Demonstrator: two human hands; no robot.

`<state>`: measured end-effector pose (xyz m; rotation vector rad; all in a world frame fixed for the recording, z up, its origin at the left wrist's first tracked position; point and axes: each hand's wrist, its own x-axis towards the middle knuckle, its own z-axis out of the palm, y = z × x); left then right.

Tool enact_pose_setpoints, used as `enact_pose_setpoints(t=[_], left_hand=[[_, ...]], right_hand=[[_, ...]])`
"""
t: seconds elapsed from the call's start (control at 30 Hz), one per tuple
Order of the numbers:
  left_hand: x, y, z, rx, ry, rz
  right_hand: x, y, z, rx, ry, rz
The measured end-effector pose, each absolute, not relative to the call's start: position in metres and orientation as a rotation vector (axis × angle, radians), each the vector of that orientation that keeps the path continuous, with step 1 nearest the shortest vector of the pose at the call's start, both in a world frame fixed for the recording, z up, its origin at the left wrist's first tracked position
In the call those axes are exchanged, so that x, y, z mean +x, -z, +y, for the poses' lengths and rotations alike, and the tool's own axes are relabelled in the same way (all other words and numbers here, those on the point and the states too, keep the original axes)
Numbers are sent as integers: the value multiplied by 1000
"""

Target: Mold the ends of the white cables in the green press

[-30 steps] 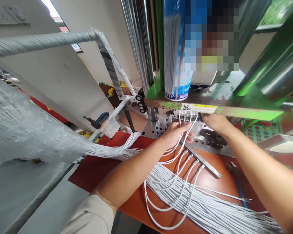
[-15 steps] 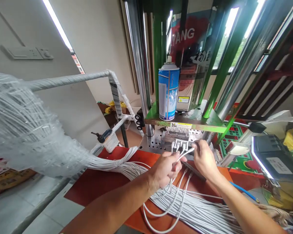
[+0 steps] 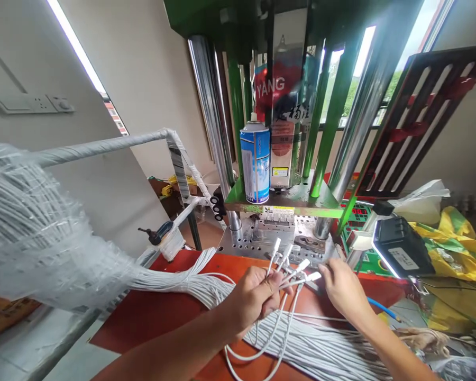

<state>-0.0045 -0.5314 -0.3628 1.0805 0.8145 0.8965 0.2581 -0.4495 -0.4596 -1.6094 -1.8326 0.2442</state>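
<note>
My left hand [image 3: 257,296] is closed around several white cables, whose white plug ends [image 3: 302,264] fan out above its fingers. Behind these plugs are small white parts that I cannot make out clearly. My right hand [image 3: 343,286] is just right of the rightmost plug [image 3: 313,277], thumb and forefinger drawn together. Whether those fingertips touch the plug or hold something small is hidden. White cable loops [image 3: 280,338] hang below my left hand, over a thick bundle of white cables [image 3: 321,344] on the red-brown tabletop [image 3: 166,307].
A green press with steel columns [image 3: 210,95] stands ahead, a metal mould [image 3: 275,225] on its bed. A blue spray can [image 3: 255,161] rests on its plate. Plastic-wrapped cables [image 3: 47,222] hang at left. A lamp [image 3: 400,246] and yellow bags [image 3: 452,243] are at right.
The plugs, grouped at a white frame before, now fan apart in my left hand. My right hand has shifted slightly lower and right, and the camera view has moved.
</note>
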Motion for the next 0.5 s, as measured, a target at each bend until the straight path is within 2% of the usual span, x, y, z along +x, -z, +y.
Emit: enact_pose_setpoints(t=[0.2, 0.33, 0.37, 0.43, 0.5], left_hand=[[-16, 360, -523, 1204, -863, 780], [-14, 351, -523, 1271, -736, 729], [-13, 349, -522, 1287, -706, 729], [-14, 346, -521, 1330, -679, 751], [-16, 345, -520, 1377, -701, 795]], right_hand=[[244, 439, -456, -1490, -552, -1832], [215, 400, -467, -1018, -1559, -1566], [210, 393, -470, -885, -1724, -1435], [212, 384, -476, -769, -1768, -1268], [230, 387, -482, -829, -1605, -1224]])
